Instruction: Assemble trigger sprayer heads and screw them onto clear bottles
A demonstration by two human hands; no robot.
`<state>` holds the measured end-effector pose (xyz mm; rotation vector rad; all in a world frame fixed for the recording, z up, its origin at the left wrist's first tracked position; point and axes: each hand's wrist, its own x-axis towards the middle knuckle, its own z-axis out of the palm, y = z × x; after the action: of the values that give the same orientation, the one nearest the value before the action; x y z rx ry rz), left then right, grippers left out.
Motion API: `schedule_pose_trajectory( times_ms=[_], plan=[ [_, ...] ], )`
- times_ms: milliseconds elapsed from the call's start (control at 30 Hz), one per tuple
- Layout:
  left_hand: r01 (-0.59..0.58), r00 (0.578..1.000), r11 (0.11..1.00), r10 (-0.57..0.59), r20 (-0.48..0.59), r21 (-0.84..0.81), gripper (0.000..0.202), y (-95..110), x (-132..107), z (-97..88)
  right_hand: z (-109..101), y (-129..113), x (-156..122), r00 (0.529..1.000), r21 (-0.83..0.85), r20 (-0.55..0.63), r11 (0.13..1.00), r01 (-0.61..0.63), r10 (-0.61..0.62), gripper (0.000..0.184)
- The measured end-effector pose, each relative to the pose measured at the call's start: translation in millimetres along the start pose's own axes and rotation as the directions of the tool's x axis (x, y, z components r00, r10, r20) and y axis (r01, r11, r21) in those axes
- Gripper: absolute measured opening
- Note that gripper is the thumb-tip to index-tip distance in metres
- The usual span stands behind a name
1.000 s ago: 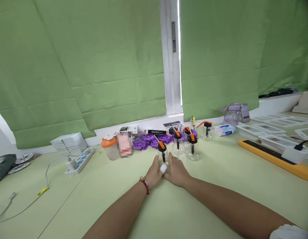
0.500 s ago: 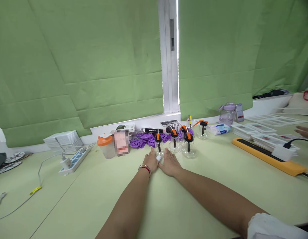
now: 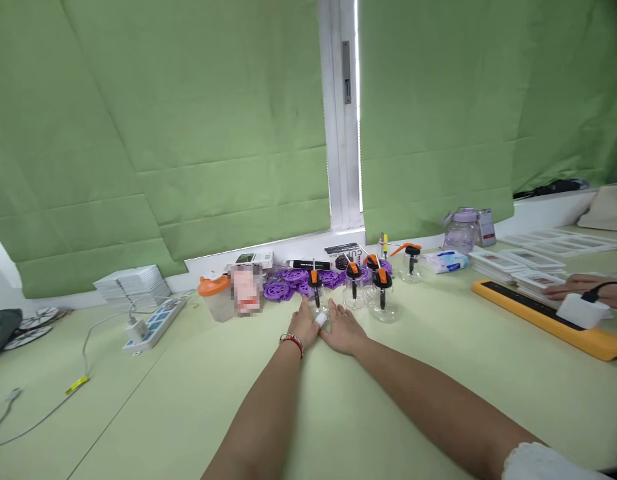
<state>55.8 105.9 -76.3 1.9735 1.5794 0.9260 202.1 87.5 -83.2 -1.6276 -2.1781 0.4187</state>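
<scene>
Both hands lie low on the table around the base of a small clear jar (image 3: pixel 315 283) with a black and orange top. My left hand (image 3: pixel 303 326) is on its near left side with fingers stretched out. On the near right, my right hand (image 3: pixel 344 329) rests flat, fingers extended. A small white piece (image 3: pixel 320 320) shows between the hands, by the thumbs; whether it is a wrap or a loose item I cannot tell. The fingertips seem to be at the jar's base, but contact is unclear. Similar jars (image 3: pixel 382 303) stand to the right.
Purple slotted discs (image 3: pixel 278 285) lie behind. An orange-lidded cup (image 3: pixel 214 293) and a white power strip (image 3: pixel 156 325) stand left. To the right are a tissue pack (image 3: pixel 444 261), an orange power strip (image 3: pixel 543 319), stacked white cards (image 3: pixel 506 260) and another person's hand (image 3: pixel 578 285).
My hands keep nearly the same place by the jar, and more of the white piece shows. The other person's hand has come further in over the cards. The view has shifted slightly.
</scene>
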Motion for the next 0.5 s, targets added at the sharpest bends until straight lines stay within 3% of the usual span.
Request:
schedule_pose_trajectory(
  times_ms=[67, 167, 267, 333, 400, 500],
  plan=[
    [-0.003, 0.996, 0.990, -0.010, -0.092, -0.141, 0.080, 1.7, -0.3, -2.5, -1.3, -1.4, -2.9, 0.997, -0.004, 0.013, 0.997, 0.079, -0.079, 0.083],
    [0.046, 0.953, 0.927, -0.152, -0.262, -0.371, 0.071, 3.1, 0.1, -7.6, -3.6, -3.0, -7.2, 0.969, 0.021, 0.067, 0.971, 0.238, -0.239, 0.071],
    [0.099, 0.910, 0.872, -0.274, -0.312, -0.480, 0.055, 2.1, -1.0, -13.8, -5.7, -2.1, -9.5, 0.928, 0.126, 0.092, 0.928, 0.350, -0.362, 0.065],
    [0.102, 0.922, 0.846, -0.277, -0.269, -0.523, 0.046, 2.3, -4.4, -18.6, -7.2, 0.7, -8.8, 0.932, 0.263, 0.040, 0.903, 0.339, -0.361, 0.061],
    [0.102, 0.952, 0.808, -0.249, -0.179, -0.580, 0.039, 5.1, -10.7, -24.2, -9.9, 4.5, -6.3, 0.961, 0.462, -0.027, 0.849, 0.258, -0.277, 0.053],
    [0.134, 0.985, 0.748, -0.172, 0.006, -0.650, 0.033, 13.9, -23.1, -34.0, -19.3, 9.0, -2.2, 0.991, 0.749, -0.069, 0.649, 0.129, -0.118, 0.055]
  ],
)
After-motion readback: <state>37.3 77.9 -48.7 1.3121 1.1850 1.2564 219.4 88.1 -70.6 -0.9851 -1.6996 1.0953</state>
